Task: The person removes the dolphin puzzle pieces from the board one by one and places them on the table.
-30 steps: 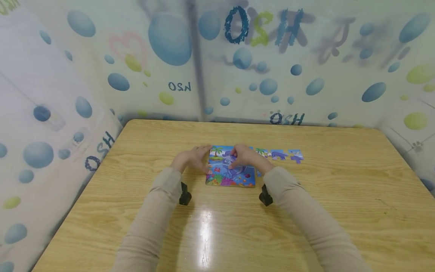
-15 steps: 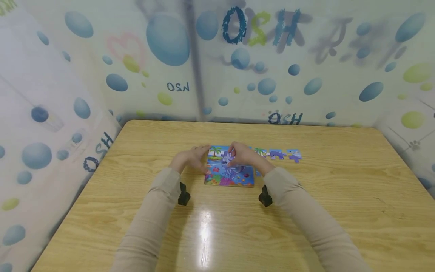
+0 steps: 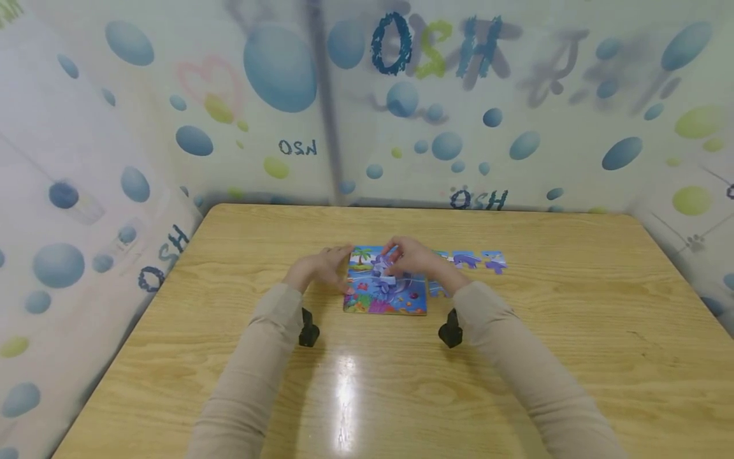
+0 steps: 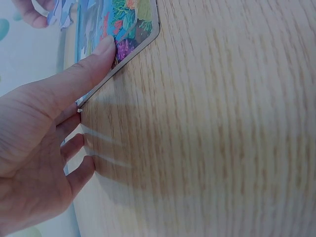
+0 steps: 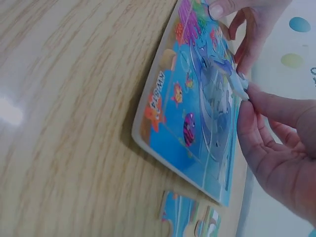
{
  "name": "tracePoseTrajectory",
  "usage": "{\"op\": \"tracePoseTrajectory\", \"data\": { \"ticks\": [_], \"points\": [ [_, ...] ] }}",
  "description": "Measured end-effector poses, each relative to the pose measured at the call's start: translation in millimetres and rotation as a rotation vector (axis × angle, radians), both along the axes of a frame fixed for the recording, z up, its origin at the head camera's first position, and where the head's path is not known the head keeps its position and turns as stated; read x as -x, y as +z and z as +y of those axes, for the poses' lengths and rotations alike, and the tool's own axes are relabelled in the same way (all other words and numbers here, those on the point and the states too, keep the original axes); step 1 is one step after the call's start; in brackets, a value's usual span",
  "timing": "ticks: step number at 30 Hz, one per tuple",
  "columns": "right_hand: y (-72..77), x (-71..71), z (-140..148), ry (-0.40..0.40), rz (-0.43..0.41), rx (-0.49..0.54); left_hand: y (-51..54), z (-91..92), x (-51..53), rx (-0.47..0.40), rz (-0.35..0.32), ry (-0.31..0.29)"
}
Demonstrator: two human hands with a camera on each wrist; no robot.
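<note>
On the table a shallow jigsaw puzzle board [image 3: 410, 305] lies flat, printed with a palm tree, sea animals and corals. My right hand [image 3: 417, 258] pinches a puzzle piece [image 5: 232, 79] between thumb and fingertips, tilted just above the board's middle. That piece looks purple-blue on top, with a pale edge. At the board's left side rests my left hand [image 3: 321, 268]; its thumb [image 4: 104, 49] lies on the top near one corner. The other fingers of that hand are loosely bent beside the edge, spread on or near the table.
Right of the board, loose puzzle pieces lie in a row, among them a dolphin piece [image 3: 466, 259] and an end piece [image 3: 496, 262]. Another blue piece [image 3: 438, 289] sits close to the board's right edge. A patterned wall [image 3: 355, 127] rises behind the wooden table [image 3: 378, 395].
My right hand has shifted slightly and lifted a little, so the piece's pale edge now shows under its fingers. The left hand keeps its place on the board.
</note>
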State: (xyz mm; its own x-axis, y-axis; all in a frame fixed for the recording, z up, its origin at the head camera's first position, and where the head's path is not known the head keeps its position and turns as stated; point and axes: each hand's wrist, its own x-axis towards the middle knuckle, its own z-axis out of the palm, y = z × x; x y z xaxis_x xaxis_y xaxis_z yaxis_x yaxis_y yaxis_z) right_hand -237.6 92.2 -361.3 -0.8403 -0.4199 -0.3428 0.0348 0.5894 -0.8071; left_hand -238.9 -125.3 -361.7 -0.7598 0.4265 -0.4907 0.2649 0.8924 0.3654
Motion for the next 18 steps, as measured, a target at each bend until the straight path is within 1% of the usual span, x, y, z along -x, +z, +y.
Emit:
{"op": "tracePoseTrajectory", "data": {
  "ticks": [3, 8, 11, 18],
  "points": [
    [0.3, 0.5, 4, -0.001, -0.01, 0.022, -0.5, 0.1, -0.3, -0.009, -0.002, -0.001],
    [2.9, 0.0, 12, -0.02, -0.017, 0.003, -0.1, 0.3, -0.4, -0.012, -0.008, -0.008],
    [3.8, -1.5, 18, -0.029, -0.021, 0.011, 0.3, 0.2, -0.1, -0.011, -0.011, -0.008],
    [1.9, -3.9, 30, -0.011, -0.002, 0.018, -1.2, -0.2, 1.3, -0.013, -0.007, -0.013]
  ]
}}
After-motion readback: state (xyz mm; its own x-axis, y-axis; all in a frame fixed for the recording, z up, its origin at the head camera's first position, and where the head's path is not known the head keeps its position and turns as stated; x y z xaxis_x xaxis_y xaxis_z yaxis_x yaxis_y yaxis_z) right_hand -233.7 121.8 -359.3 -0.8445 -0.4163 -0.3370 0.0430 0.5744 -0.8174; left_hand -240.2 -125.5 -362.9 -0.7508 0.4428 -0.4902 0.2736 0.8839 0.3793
